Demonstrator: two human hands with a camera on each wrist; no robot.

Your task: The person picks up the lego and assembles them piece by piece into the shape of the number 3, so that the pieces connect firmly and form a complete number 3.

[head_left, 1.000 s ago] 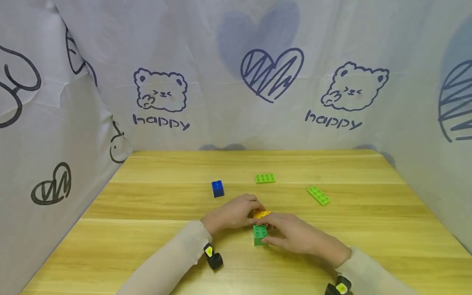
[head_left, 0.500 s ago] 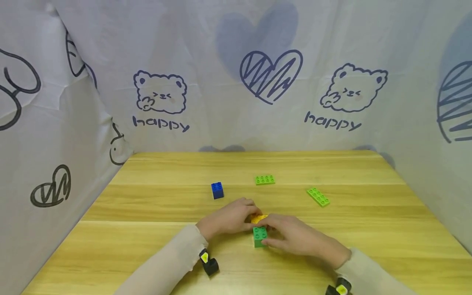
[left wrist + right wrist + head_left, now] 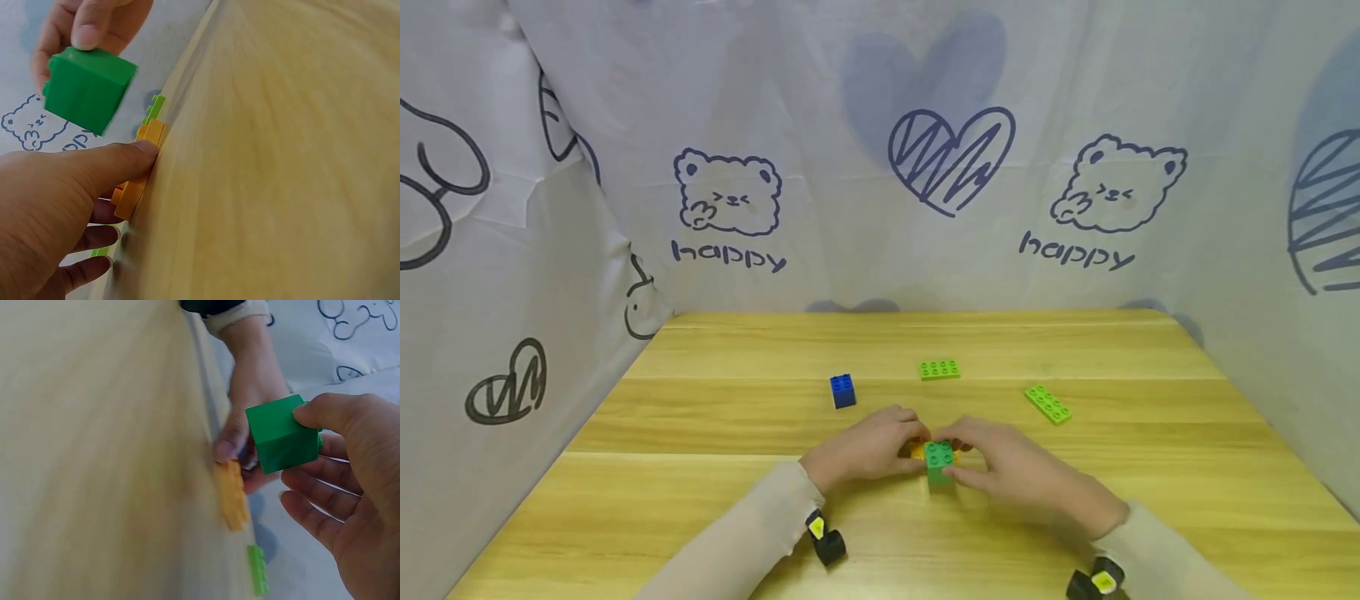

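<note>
My right hand (image 3: pixel 1026 475) pinches a green toy building block (image 3: pixel 938 471), thumb on its near side and fingers behind. Both wrist views show that block (image 3: pixel 281 434) lifted off the table, studs turned away from the table. My left hand (image 3: pixel 865 448) holds a flat orange-yellow building brick (image 3: pixel 132 190) low at the tabletop, its thumb on the near edge and its fingers beyond. In the head view the green block overlaps the orange-yellow brick (image 3: pixel 918 451) and hides most of it. In the right wrist view the brick (image 3: pixel 232 497) lies below the green block, apart from it.
A dark blue block (image 3: pixel 842 391) stands beyond my left hand. Two flat lime-green bricks lie farther back, one lime brick (image 3: pixel 939 370) in the middle and another lime brick (image 3: pixel 1047 404) to the right. Printed cloth (image 3: pixel 850 275) encloses the wooden table (image 3: pixel 737 342).
My right hand has raised the green block and carried it slightly right and away from me, over the orange-yellow brick. My left hand has shifted a little and keeps its hold on that brick.
</note>
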